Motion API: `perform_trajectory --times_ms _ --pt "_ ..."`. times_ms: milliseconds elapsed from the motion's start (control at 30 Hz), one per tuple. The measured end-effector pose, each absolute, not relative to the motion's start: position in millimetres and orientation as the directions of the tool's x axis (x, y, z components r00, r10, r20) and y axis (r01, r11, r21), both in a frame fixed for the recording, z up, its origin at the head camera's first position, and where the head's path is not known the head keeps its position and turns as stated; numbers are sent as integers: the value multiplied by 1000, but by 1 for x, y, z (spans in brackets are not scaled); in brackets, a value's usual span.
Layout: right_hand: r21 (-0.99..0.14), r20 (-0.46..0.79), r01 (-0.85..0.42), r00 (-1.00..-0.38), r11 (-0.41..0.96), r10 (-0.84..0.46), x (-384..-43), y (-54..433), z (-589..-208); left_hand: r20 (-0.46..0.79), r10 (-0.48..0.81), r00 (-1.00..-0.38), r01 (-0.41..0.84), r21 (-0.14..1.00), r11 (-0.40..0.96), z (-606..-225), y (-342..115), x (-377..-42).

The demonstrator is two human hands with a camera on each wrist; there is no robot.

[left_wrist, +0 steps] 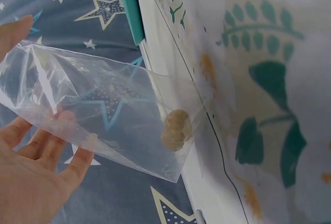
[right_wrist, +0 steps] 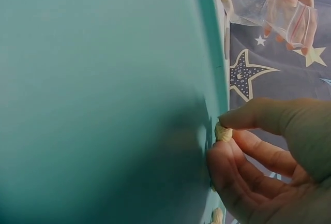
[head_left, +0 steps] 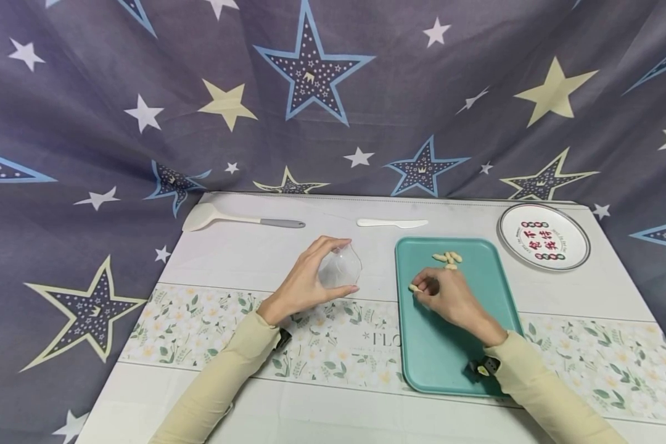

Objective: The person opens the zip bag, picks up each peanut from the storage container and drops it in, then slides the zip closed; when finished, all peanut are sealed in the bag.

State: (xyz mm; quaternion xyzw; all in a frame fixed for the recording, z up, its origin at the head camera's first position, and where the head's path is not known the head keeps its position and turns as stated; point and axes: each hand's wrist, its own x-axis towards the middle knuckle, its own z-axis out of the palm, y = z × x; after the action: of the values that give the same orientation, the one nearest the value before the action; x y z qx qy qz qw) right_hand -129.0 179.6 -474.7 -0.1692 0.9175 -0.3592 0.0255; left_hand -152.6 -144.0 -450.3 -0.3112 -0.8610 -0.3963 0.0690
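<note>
My left hand [head_left: 302, 280] holds a clear plastic zip bag [head_left: 341, 270] between thumb and fingers, its mouth spread. One peanut [left_wrist: 176, 130] lies at the far end of that bag in the left wrist view. Over the teal tray [head_left: 430, 357], my right hand [head_left: 449, 297] pinches a peanut [right_wrist: 223, 132] between thumb and fingertips. Several more peanuts [head_left: 449, 256] lie on the tray just beyond the right hand, which partly hides them.
A spatula [head_left: 238, 218] with a grey handle lies at the back left. Beside it, further right, is a white knife [head_left: 391, 222]. A round plate [head_left: 552, 243] with red characters stands to the right of the tray. A star-patterned cloth [head_left: 333, 142] hangs behind the table.
</note>
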Motion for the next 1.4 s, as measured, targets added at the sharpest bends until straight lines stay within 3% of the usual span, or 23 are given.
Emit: perform_trajectory --times_ms 867,1400 --pt "-722 231 -403 -907 562 -353 -136 154 -447 353 486 -800 586 636 502 -451 -144 -150" --pt "-750 256 -439 -883 495 -394 -136 130 -433 343 506 -791 590 647 484 -450 -142 -150"
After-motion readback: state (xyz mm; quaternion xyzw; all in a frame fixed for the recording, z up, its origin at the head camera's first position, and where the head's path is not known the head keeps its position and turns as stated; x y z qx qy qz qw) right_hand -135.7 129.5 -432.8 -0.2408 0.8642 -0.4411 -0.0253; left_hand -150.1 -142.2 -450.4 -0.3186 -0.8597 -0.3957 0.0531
